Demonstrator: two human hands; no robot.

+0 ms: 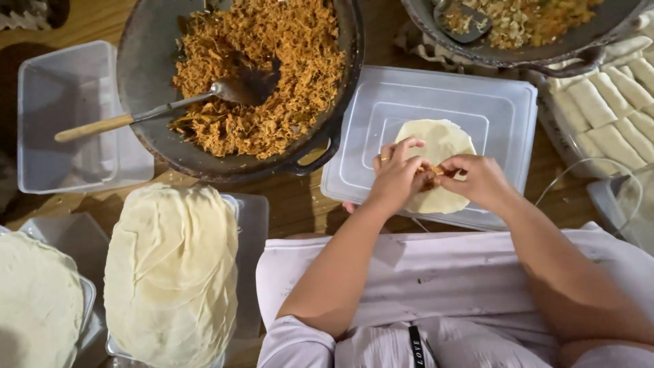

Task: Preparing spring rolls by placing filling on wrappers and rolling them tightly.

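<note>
A round pale wrapper (443, 146) lies flat on an upturned clear plastic lid (504, 116). A small heap of orange shredded filling (429, 178) sits on the wrapper's near part. My left hand (396, 176) and my right hand (479, 180) meet over that filling, fingertips pinching and pressing it; the left one wears a ring. Both hands hide the wrapper's near edge.
A dark wok (146, 75) of orange shredded filling (272, 61) holds a wooden-handled spoon (136, 117). Two stacks of wrappers (170, 272) (34, 303) lie at the left. A clear tub (61, 116), a second pan (545, 41) and a tray of rolled pieces (613, 102) surround the lid.
</note>
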